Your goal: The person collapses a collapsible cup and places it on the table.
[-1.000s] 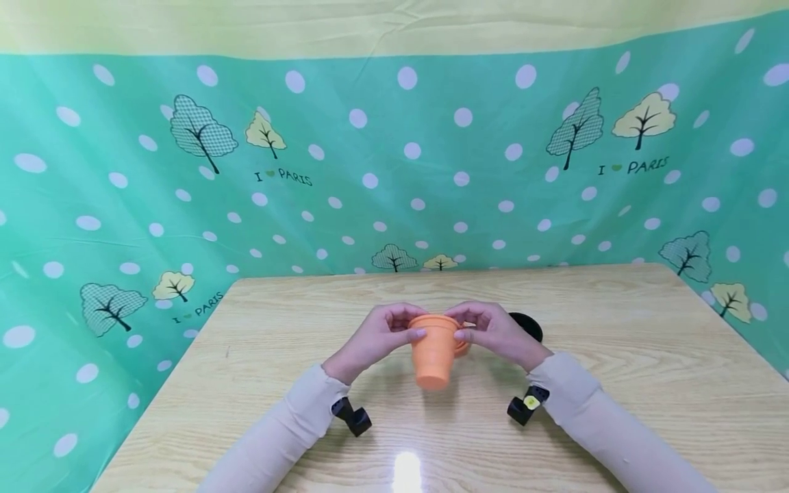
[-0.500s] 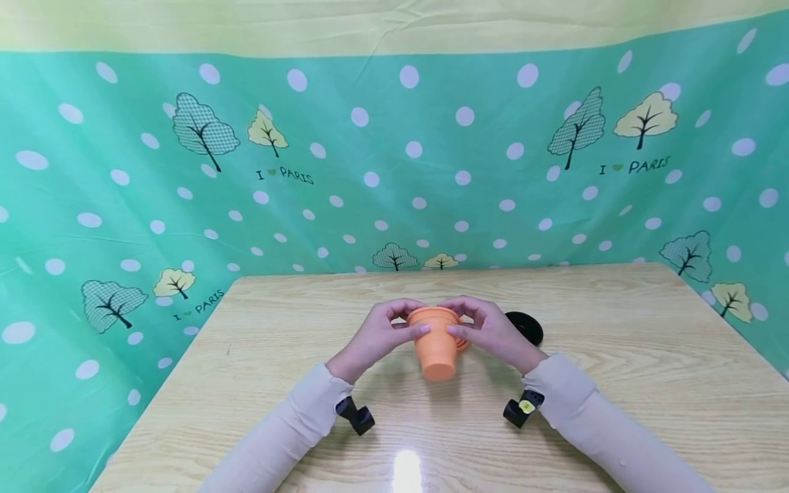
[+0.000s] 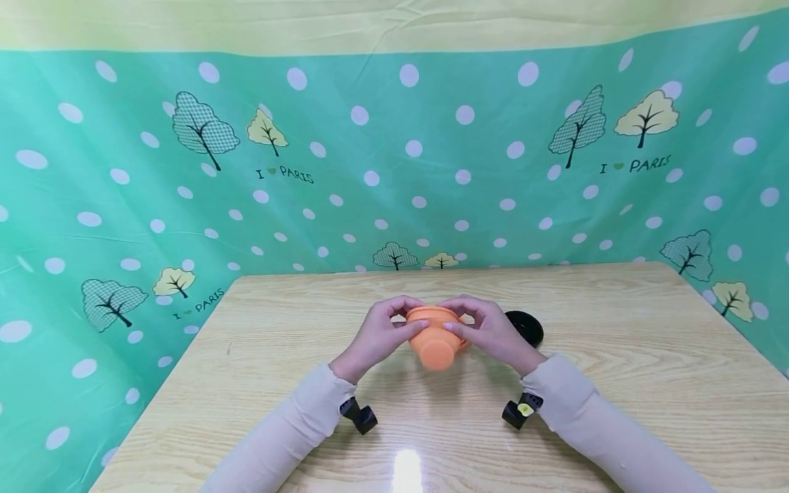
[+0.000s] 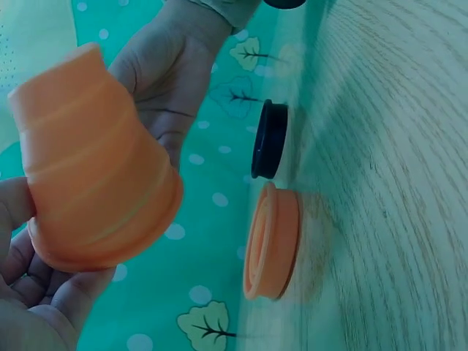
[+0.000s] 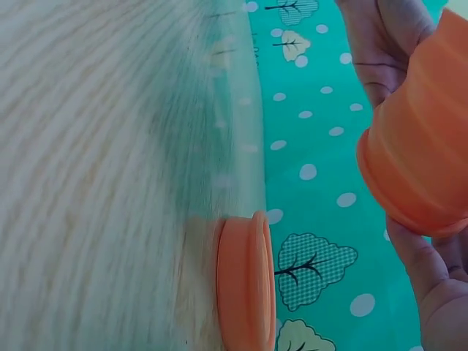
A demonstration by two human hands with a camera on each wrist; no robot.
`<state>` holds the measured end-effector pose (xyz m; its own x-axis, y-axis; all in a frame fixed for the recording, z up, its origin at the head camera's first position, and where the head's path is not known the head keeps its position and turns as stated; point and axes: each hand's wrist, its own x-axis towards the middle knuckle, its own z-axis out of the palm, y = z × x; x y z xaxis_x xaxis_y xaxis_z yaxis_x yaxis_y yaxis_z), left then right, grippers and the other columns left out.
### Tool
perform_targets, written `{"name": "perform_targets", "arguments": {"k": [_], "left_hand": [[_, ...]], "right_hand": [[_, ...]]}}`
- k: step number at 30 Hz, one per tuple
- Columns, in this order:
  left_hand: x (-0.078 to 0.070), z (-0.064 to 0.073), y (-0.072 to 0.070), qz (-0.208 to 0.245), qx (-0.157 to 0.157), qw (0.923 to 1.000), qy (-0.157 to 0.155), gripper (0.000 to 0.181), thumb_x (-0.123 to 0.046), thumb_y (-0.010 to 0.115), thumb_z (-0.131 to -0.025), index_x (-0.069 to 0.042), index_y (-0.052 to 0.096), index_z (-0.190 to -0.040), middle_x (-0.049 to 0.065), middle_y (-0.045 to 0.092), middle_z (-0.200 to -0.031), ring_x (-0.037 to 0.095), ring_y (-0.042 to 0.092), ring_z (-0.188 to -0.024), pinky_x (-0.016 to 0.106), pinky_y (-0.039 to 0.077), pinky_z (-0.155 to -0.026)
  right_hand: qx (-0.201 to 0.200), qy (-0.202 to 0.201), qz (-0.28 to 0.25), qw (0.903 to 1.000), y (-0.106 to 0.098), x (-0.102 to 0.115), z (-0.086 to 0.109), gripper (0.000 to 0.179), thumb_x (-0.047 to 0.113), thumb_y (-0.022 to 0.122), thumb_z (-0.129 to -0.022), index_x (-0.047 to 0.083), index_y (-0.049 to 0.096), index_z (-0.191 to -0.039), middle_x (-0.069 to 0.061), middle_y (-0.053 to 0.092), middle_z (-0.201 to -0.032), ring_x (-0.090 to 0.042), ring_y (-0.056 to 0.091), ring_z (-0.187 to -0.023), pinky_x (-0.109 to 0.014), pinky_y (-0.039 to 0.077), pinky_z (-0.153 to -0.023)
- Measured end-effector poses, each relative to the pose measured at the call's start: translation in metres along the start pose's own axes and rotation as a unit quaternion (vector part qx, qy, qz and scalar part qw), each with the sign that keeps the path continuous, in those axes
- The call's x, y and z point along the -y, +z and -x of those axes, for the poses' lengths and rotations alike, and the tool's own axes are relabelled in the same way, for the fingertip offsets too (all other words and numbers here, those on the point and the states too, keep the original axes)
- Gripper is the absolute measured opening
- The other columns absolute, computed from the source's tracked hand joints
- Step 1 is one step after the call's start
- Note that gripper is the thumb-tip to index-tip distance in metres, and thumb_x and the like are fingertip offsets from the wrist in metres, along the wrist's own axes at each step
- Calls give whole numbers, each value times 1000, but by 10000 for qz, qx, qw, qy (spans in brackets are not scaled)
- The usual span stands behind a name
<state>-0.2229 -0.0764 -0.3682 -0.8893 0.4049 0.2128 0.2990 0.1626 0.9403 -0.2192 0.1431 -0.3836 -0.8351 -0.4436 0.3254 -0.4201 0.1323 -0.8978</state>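
Observation:
Both hands hold an orange collapsible cup (image 3: 437, 352) up over the table by its wide rim. The left hand (image 3: 383, 333) grips one side, thumb on the wall and fingers behind the rim. On the other side the right hand (image 3: 491, 333) does the same. The cup's narrow base faces toward the head camera, and its stepped wall looks bent in the left wrist view. Below on the table sits a low orange ringed disc (image 4: 273, 241), mostly hidden behind the cup and right hand in the head view.
A round black disc (image 3: 526, 329) lies on the table just beyond the right hand. The wooden table (image 3: 296, 308) ends against a green dotted cloth (image 3: 333, 164). Black wrist cameras hang below both sleeves.
The cup has tilted, its base swinging up toward the head camera, and it looks shorter there. Both hands rose slightly and kept their hold; the thumbs shifted a little on the wall.

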Motion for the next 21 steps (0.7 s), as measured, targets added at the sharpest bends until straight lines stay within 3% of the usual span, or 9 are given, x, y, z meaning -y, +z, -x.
{"name": "perform_targets", "arguments": {"k": [7, 10, 17, 21], "left_hand": [[3, -2, 1, 47, -111, 9999, -22, 26, -19, 68, -88, -6, 67, -111, 8, 66, -102, 15, 60, -91, 29, 54, -78], [2, -3, 1, 203, 26, 9998, -59, 30, -24, 61, -93, -8, 64, -118, 8, 64, -107, 15, 58, -96, 30, 52, -82], [1, -2, 1, 1092, 539, 9926, -11, 40, -20, 47, -100, 1, 46, -135, 18, 53, -126, 15, 57, -106, 33, 49, -93], [1, -3, 3, 1076, 454, 9931, 58, 40, -16, 47, -100, 3, 45, -135, 20, 52, -126, 14, 55, -106, 30, 49, -91]], "right_hand": [[-312, -244, 5, 9992, 0, 3, 1, 30, 6, 63, -90, 0, 61, -119, -16, 62, -111, -13, 58, -93, -27, 56, -68], [-577, -374, 49, 9976, 0, 2, 1, 29, 3, 63, -89, -2, 61, -118, -16, 61, -111, -12, 58, -92, -25, 55, -70], [-1138, -395, -191, 9925, -3, -3, 1, 31, 5, 63, -90, -4, 60, -119, -9, 62, -110, -10, 58, -93, -19, 53, -76], [-1168, -423, -290, 9918, -4, -5, 0, 32, 5, 63, -90, -5, 60, -120, -6, 62, -111, -10, 58, -92, -19, 52, -76]]}}
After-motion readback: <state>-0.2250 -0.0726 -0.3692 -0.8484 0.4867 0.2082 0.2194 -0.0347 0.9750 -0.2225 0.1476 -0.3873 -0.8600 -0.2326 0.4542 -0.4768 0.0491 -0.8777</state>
